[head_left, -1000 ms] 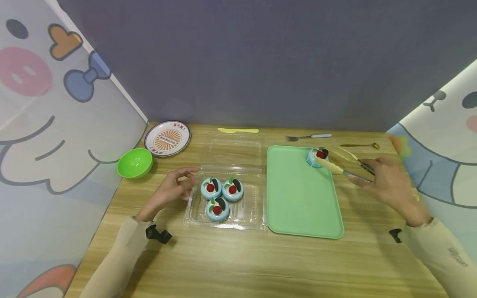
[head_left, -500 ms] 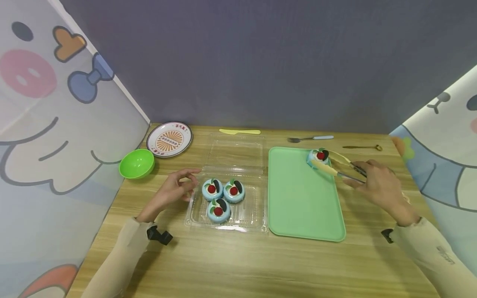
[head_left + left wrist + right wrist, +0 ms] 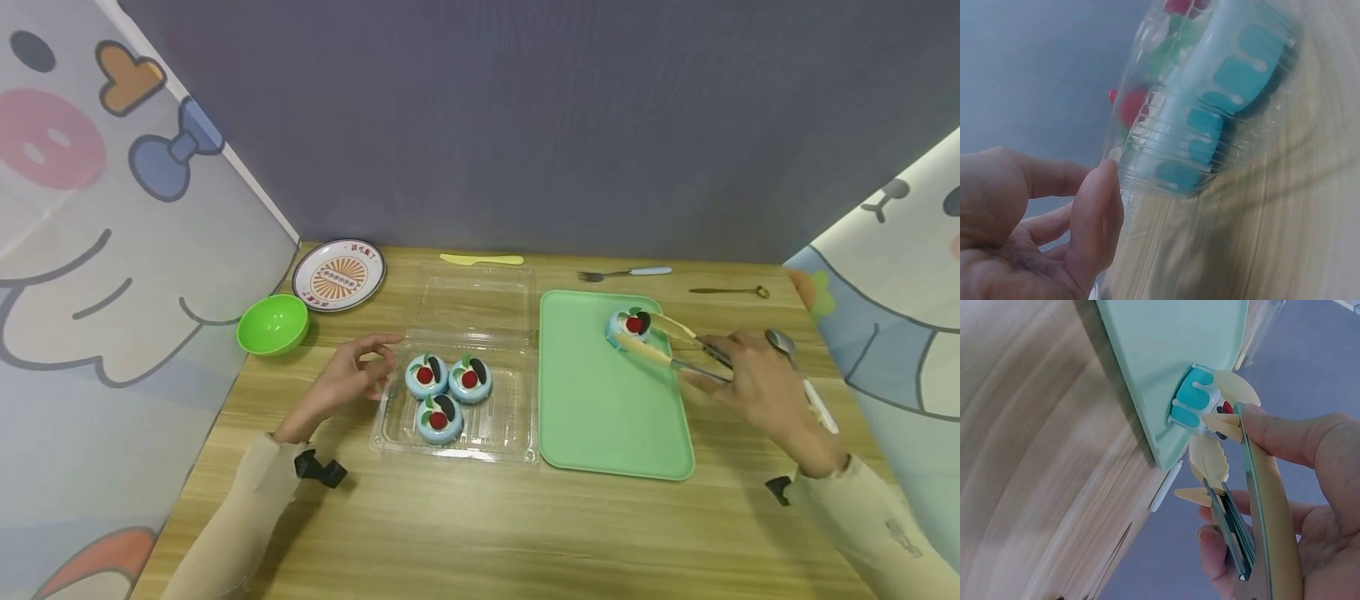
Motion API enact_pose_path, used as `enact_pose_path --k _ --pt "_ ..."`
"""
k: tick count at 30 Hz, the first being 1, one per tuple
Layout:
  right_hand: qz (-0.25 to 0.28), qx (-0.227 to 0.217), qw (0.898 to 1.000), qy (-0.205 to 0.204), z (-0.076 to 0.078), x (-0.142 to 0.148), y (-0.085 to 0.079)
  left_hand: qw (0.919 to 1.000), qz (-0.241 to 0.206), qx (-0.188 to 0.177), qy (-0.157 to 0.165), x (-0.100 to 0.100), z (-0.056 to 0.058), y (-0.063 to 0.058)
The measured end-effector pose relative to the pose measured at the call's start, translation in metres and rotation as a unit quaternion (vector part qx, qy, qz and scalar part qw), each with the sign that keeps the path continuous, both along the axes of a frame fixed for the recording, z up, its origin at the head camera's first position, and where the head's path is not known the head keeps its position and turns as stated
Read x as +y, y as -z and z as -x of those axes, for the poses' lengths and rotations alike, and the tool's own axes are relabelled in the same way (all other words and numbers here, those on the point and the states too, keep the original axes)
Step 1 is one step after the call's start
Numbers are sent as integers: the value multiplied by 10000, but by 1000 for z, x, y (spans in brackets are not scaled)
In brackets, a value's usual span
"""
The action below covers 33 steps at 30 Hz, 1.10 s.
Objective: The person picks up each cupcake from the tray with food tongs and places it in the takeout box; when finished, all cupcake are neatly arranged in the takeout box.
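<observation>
My right hand (image 3: 765, 392) holds a pair of tongs (image 3: 1269, 531) with cream-coloured tips. Those tips lie on either side of a blue toy cupcake (image 3: 628, 327), topped with a red berry, a dark cookie and green leaves. The cupcake is over the far right part of a green tray (image 3: 611, 400). At the left, my left hand (image 3: 348, 379) pinches the rim of a clear plastic box (image 3: 502, 425), thumb tip right at its edge in the left wrist view. Inside the box sit three matching cupcakes (image 3: 438, 419), grouped to the left; its lid (image 3: 474, 300) lies folded back.
A white patterned plate (image 3: 339, 276) and a green bowl (image 3: 273, 325) stand at the back left. Along the back lie a yellow knife (image 3: 482, 260), a fork (image 3: 624, 273) and a thin gold spoon (image 3: 729, 291). A white-handled spoon (image 3: 819, 407) lies beyond my right hand.
The tongs have come in around the cupcake, and it has shifted left and nearer, from the tray's edge inward. My right hand moved left with them. The left hand has stayed in place.
</observation>
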State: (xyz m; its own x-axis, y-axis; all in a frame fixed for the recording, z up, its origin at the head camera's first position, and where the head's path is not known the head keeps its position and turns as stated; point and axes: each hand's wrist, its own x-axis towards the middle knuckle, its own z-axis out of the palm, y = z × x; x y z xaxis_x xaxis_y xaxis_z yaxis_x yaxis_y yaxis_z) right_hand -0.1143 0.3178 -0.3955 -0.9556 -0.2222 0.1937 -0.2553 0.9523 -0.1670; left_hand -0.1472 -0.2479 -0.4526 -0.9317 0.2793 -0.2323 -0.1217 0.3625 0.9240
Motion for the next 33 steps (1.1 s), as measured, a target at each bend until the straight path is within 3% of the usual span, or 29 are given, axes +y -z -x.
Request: enact_pose_path --k 4,8,20,29,33 --pt "-92 534 9980 -311 -3 -4 2 10000 -9 40 -3 0 0 0" --pt "-226 826 9957 -350 -4 -6 4 10000 -10 65 15 1 0 -1" --pt "128 313 9994 -45 -9 -20 -2 10000 -3 46 -28 0 -1 0" --pt "285 945 9939 -490 -12 -46 -15 10000 -22 19 -17 0 -1 -2" --pt "337 1023 9923 -617 -16 -62 -24 10000 -15 18 -35 1 -2 -2"
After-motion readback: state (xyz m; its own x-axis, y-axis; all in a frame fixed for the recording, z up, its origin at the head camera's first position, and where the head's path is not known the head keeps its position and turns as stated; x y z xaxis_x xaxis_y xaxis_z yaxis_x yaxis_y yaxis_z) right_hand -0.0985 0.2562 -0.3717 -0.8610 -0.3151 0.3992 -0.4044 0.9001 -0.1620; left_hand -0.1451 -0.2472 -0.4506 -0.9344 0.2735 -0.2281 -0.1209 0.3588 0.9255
